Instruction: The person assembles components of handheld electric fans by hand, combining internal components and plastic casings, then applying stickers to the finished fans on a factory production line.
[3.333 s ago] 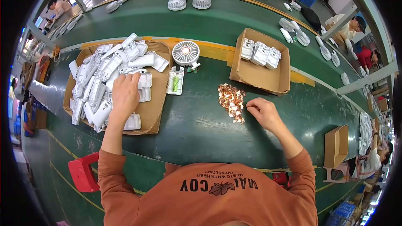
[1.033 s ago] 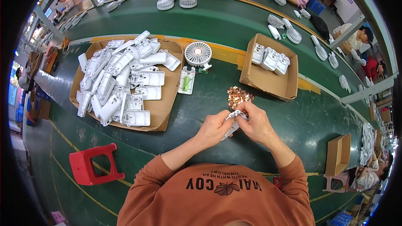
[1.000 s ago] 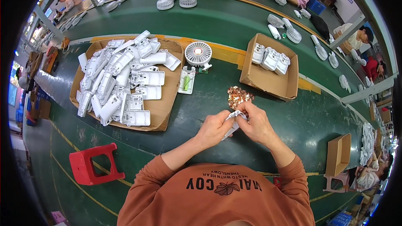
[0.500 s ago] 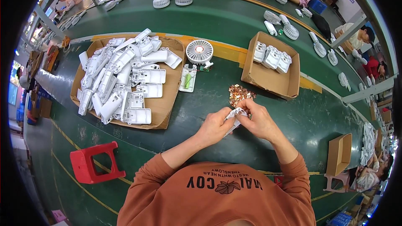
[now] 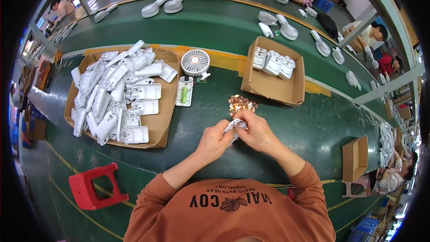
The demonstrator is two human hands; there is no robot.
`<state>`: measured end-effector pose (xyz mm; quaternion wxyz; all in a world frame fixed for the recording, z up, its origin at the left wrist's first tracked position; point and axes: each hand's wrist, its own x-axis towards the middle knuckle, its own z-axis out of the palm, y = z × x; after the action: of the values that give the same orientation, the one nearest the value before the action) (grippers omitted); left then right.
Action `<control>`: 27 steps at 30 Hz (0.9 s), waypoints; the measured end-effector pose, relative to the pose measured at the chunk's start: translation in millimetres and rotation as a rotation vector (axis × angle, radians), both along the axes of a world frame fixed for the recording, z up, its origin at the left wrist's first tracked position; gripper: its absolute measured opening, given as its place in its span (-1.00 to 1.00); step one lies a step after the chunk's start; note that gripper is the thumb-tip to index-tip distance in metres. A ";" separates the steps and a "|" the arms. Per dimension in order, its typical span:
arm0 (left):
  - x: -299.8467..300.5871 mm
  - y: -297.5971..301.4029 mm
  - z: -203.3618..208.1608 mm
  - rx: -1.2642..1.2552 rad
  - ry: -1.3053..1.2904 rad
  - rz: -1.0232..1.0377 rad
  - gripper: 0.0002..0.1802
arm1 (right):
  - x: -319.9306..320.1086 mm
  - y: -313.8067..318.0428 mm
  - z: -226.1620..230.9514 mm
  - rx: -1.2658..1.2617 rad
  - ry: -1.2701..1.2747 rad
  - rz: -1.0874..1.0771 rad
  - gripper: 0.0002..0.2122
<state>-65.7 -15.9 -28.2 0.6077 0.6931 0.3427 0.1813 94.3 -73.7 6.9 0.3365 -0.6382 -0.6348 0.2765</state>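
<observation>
My left hand (image 5: 212,142) is closed round the lower part of a white plastic fan-handle shell (image 5: 231,138). From the other side, my right hand (image 5: 259,133) pinches the upper end of the same shell, its fingertips partly covering it. Just beyond my hands lies a loose pile of small copper-coloured metal pieces (image 5: 242,105). Left of the pile is a white handheld fan (image 5: 195,63) with its round grille facing up. Its opened handle (image 5: 189,100), with a green part inside, extends toward me.
A cardboard tray (image 5: 163,121) heaped with white handle shells stands at the left. A smaller carton (image 5: 294,94) holds several shells at the right. White fans (image 5: 287,30) lie along the green conveyor (image 5: 215,22), with co-workers beyond. A red stool (image 5: 84,187) stands at lower left.
My view has shifted, so the scene sits further left and mostly lower. Both hands stay on the white shell over the bench, with a slight change of finger position.
</observation>
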 end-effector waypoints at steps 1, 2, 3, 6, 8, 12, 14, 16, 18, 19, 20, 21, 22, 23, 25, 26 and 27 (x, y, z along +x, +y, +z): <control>0.4 -0.3 -1.9 0.007 -0.023 0.018 -0.85 | -0.4 1.0 -1.5 0.002 -0.008 -0.010 -0.83; 2.3 -0.3 -1.3 0.009 -0.032 0.009 -0.85 | -0.3 2.1 -3.1 0.034 0.013 -0.024 -0.83; 4.0 0.1 -0.8 -0.052 -0.066 0.035 -0.84 | 0.8 3.1 -3.4 0.065 0.034 -0.034 -0.82; 6.7 2.7 1.4 -0.146 -0.176 0.055 -0.79 | 7.5 11.1 7.7 -0.086 0.214 -0.106 -0.80; 4.6 5.5 3.1 -0.179 -0.252 0.054 -0.74 | 26.7 24.7 10.1 -0.081 0.209 -0.156 -0.79; -14.4 14.9 5.0 -0.162 -0.365 0.050 -0.65 | 111.7 66.9 13.7 0.132 0.266 -0.365 -0.82; -31.4 20.3 -0.2 -0.067 -0.304 0.101 -0.67 | 172.3 81.8 8.0 0.177 0.065 -0.518 -0.82; -50.6 28.5 -3.0 0.002 -0.233 0.167 -0.70 | 225.9 86.4 -3.0 0.132 -0.096 -0.637 -0.81; -72.8 33.6 2.0 0.015 -0.296 0.301 -0.74 | 242.0 91.3 -1.4 0.095 -0.201 -0.659 -0.80; -78.3 37.1 8.9 0.032 -0.265 0.333 -0.74 | 244.0 93.2 -3.5 0.097 -0.244 -0.677 -0.79; -81.8 41.1 14.0 0.048 -0.236 0.362 -0.74 | 245.9 96.0 -5.9 0.100 -0.288 -0.696 -0.78; -86.9 44.1 15.0 0.084 -0.213 0.370 -0.76 | 242.6 101.2 -7.7 0.098 -0.283 -0.688 -0.78; -89.9 47.7 16.0 0.084 -0.209 0.376 -0.76 | 239.6 106.4 -9.3 0.113 -0.341 -0.702 -0.77; -91.6 52.1 17.1 0.167 -0.182 0.407 -0.77 | 237.2 111.3 -10.4 0.129 -0.400 -0.718 -0.77; -95.2 60.3 22.2 0.388 -0.076 0.437 -0.75 | 229.1 118.8 -12.9 0.085 -0.434 -0.707 -0.77; -98.7 67.0 25.3 0.387 -0.073 0.439 -0.75 | 225.8 122.3 -13.2 0.046 -0.471 -0.700 -0.77; -104.8 73.6 28.6 0.690 0.116 0.395 -0.70 | 221.7 124.3 -10.9 0.062 -0.521 -0.680 -0.78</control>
<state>-170.5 57.7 0.4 0.2724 0.7865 0.4218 0.3596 315.9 50.6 -3.9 0.2559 -0.8493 -0.4600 -0.0400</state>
